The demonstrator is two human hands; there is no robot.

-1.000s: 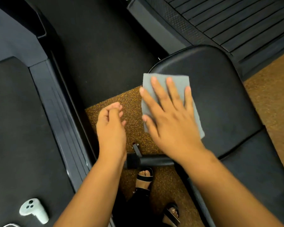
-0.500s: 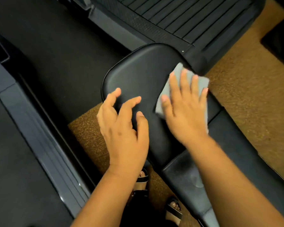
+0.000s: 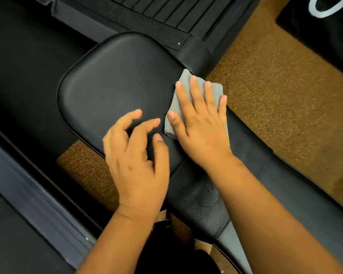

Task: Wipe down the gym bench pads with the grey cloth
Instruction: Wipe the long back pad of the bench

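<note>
Nearby, ribbed treadmill deck (image 3: 162, 14) beyond the black pad (image 3: 115, 84).

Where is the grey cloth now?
In the head view the grey cloth lies flat under the right hand, at the right edge of the seat pad, beside the brown floor.

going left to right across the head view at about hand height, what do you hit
grey treadmill side rail → left hand, fingers loosely curled over the black bench pad → right hand pressing flat on the grey cloth → brown speckled floor
</note>
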